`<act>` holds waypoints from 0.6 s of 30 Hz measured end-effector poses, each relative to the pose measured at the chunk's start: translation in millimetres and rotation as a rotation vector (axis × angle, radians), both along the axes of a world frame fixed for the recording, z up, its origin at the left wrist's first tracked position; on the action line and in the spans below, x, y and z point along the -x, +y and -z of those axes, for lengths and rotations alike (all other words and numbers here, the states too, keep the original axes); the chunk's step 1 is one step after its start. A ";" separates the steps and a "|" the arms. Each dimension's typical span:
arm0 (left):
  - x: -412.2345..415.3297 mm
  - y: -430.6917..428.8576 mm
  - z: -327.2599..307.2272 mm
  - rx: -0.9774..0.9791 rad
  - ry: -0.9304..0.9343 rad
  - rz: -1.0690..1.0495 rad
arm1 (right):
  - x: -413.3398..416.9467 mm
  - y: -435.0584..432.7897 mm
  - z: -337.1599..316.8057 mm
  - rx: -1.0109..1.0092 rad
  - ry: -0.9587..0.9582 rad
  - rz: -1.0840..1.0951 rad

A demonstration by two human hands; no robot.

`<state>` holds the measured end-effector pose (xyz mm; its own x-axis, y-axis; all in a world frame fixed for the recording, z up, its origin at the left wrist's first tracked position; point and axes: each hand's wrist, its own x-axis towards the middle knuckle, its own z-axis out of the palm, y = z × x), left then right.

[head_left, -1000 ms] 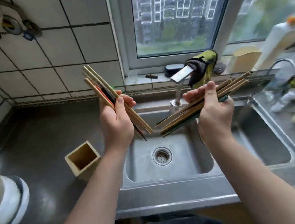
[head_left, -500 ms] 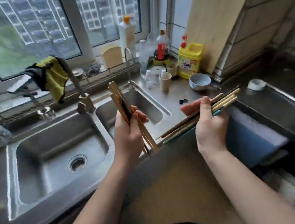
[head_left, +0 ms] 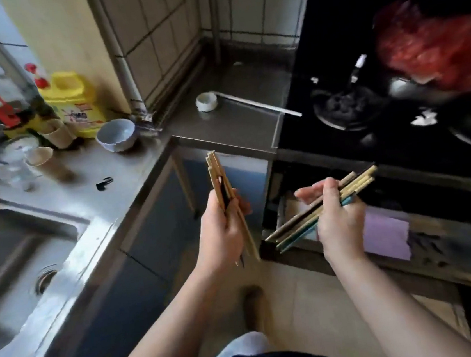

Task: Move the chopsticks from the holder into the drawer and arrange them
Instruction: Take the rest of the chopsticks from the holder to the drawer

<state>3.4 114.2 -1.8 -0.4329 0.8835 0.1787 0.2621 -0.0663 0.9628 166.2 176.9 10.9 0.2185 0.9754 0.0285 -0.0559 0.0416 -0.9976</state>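
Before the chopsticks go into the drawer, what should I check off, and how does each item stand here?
1. Left hand grips the left bundle: ok.
2. Right hand holds the right bundle under its thumb: ok.
3. Drawer pulled open: ok.
4. Right bundle above the drawer: ok.
5. Left bundle above the drawer: not ok, it is off to the drawer's left.
6. Free room inside the drawer: cannot tell; a purple sheet and blurred contents lie there.

We see wooden chopsticks in two bundles at centre frame: the first bundle (head_left: pixel 215 172) almost upright in the left hand (head_left: pixel 220 240), the second bundle (head_left: pixel 359 179) slanted in the right hand (head_left: pixel 339 220), over the open drawer (head_left: pixel 432 270) at lower right.
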 end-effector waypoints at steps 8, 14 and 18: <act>-84.9 130.7 40.4 0.098 0.072 0.300 | -109.4 82.9 42.3 0.115 -0.153 0.285; -131.4 202.0 67.0 0.190 0.034 0.479 | -155.8 131.3 62.8 0.329 -0.289 0.523; -152.5 233.1 93.5 0.247 0.060 0.536 | -170.4 153.4 83.3 0.382 -0.338 0.572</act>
<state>155.8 347.3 -95.3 0.0901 0.9947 -0.0499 0.3084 0.0198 0.9511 336.5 330.3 -72.4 0.7314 0.6688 -0.1332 0.1815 -0.3792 -0.9073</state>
